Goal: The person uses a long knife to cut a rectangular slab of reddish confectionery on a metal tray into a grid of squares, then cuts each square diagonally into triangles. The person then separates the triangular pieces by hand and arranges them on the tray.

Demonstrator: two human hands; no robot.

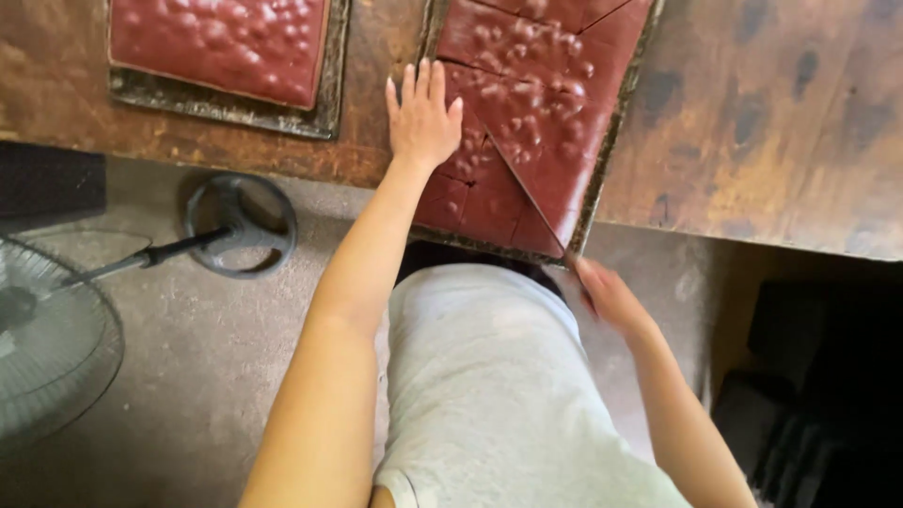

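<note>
Head view: a dark metal tray [602, 165] sits on the brown wooden worktop [771, 122], reaching to its near edge, and holds a reddish-brown slab [541, 113] studded with pale lumps, probably nuts. The slab is already scored: straight cuts cross it, and the near left part is divided into small squares. The left hand [423, 118] lies flat on the slab's left side, fingers spread and stretched forward, palm pressing down; its grip closes on nothing. The right hand [607, 293] is just off the near edge of the worktop, closed around the handle of a long thin blade [531, 193], whose line runs diagonally across the slab from the near right corner toward the left hand. The hand is motion-blurred, so the exact finger placement cannot be told.

Judged from its look, the slab is firm but soft enough to cut, dense and fairly heavy as a whole, and likely to be tacky or greasy on top. The cut pieces look fragile at their edges and would probably crumble or smear if pinched hard. The safest hold seems to be the tray rim, or flat pressure from above as the left hand gives.

Far left on the worktop a second tray [329, 103] carries an uncut slab [221, 42] of the same kind. On the floor to the left stands a fan [56, 320] with a round base [240, 224].
</note>
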